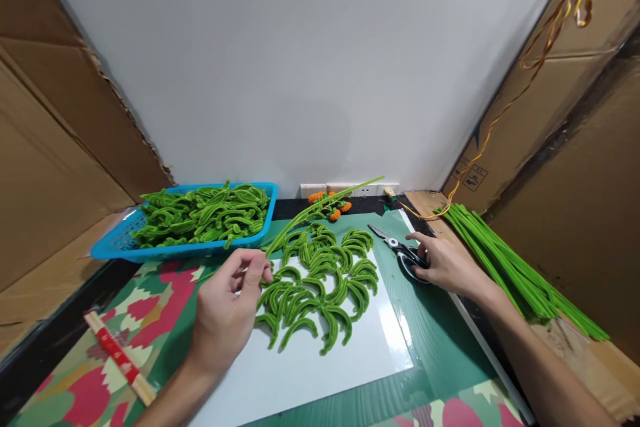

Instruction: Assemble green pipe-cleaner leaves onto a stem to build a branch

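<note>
Long green fuzzy stems slant up and right from the pinched fingers of my left hand. On the right, my right hand touches the black handles of the scissors, its fingers partly spread around them. The scissors lie on the green mat with their blades pointing up and left. Between the hands, many curved green fuzzy pieces are spread over a white sheet.
A blue basket of green fuzzy pieces stands at the back left. Straight green stems lie at the right. Small orange pieces sit near a power strip. Wrapped chopsticks rest front left. Cardboard flanks both sides.
</note>
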